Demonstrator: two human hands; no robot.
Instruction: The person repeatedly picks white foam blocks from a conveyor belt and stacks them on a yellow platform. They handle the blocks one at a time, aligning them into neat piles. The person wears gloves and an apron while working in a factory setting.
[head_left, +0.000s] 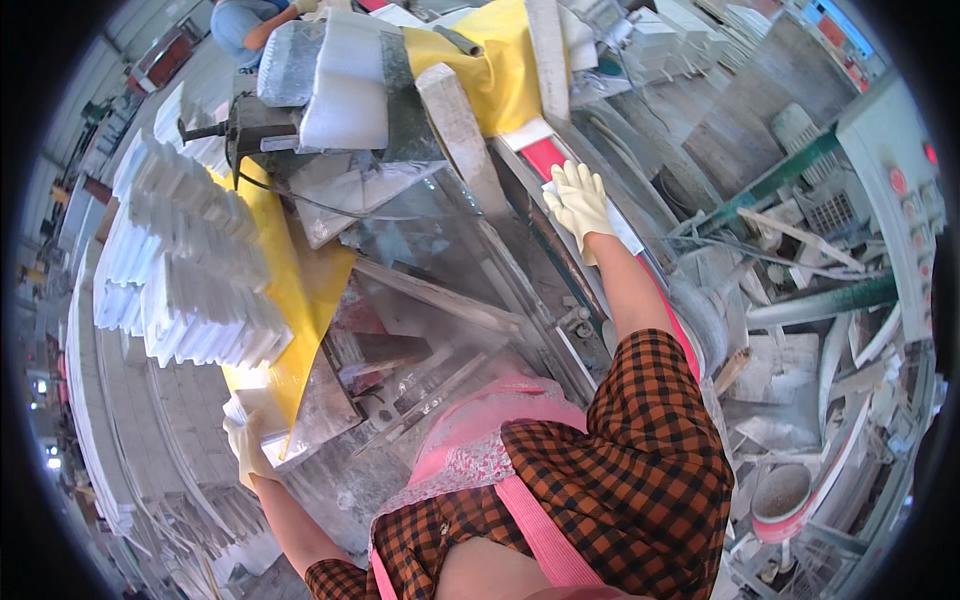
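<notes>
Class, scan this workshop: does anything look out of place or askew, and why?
Yes: right of the right hand, pale strips lie jumbled at odd angles around a green bar, unlike the white slabs stacked in rows near the left hand.

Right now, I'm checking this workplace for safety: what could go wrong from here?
The right hand is at the white piece over the red strip; if that strip is a moving belt, the hand might get dragged. The left hand is near the piled white slabs; a bump could perhaps tip some.
</notes>
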